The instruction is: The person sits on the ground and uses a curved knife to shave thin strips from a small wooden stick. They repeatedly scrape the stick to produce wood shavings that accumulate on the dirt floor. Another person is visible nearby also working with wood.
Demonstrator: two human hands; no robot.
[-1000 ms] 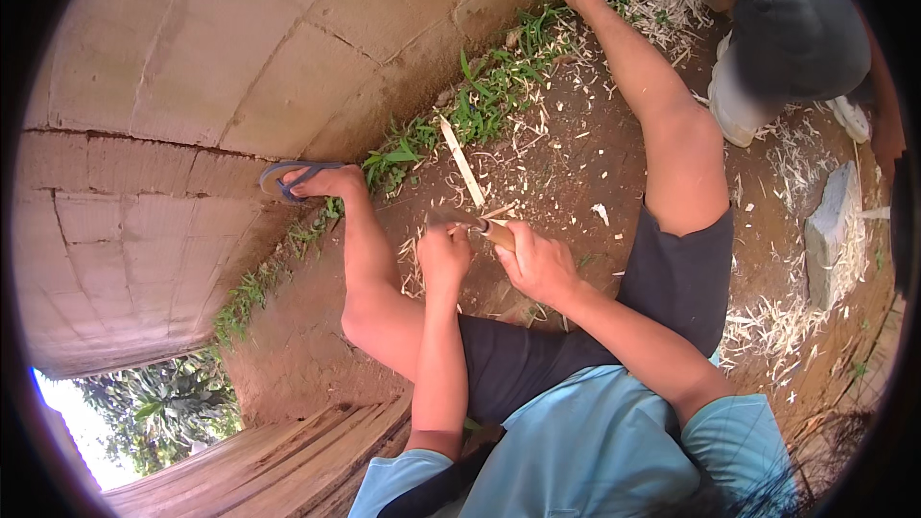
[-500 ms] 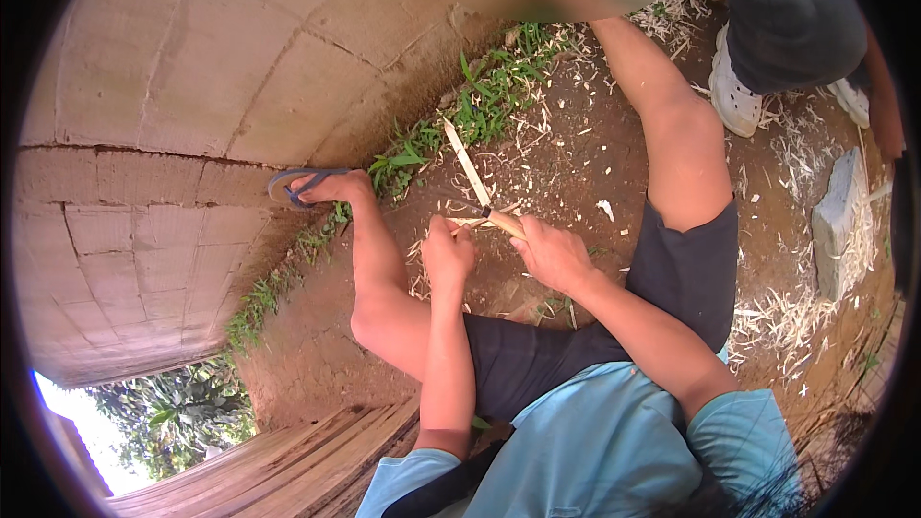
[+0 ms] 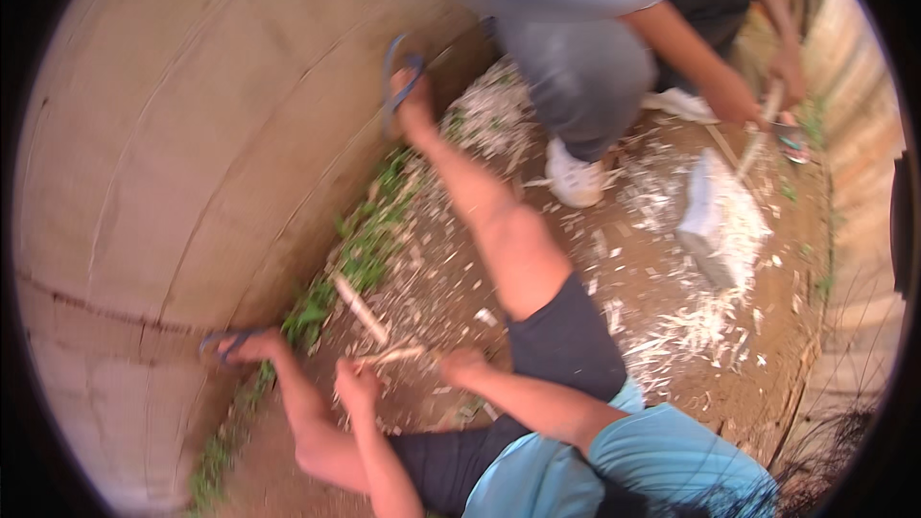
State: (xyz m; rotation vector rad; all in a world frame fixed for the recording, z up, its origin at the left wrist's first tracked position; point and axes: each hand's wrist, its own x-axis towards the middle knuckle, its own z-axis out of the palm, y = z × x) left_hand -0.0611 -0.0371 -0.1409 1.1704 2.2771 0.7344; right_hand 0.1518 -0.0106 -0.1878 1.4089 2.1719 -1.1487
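Observation:
My left hand (image 3: 358,386) is closed around one end of a short pale stick (image 3: 395,354), which points toward my right hand. My right hand (image 3: 463,367) is closed near the stick's other end; motion blur smears its fingers. A moment ago it held a knife by a light wooden handle with a dark collar; the blade cannot be made out now. Just beyond my left hand, a longer pale strip of wood (image 3: 360,309) lies on the ground, slanting toward the grass.
Another person in grey trousers (image 3: 576,77) crouches ahead, their hand (image 3: 789,72) at a pale stick (image 3: 753,149). A grey stone block (image 3: 705,216) stands among wood shavings (image 3: 672,350). Grass (image 3: 369,254) runs along the wall (image 3: 144,182) at left.
The view has swung right, bringing more of the other person and their stick into sight. My hands have drawn slightly apart, and the stick between them shows more plainly.

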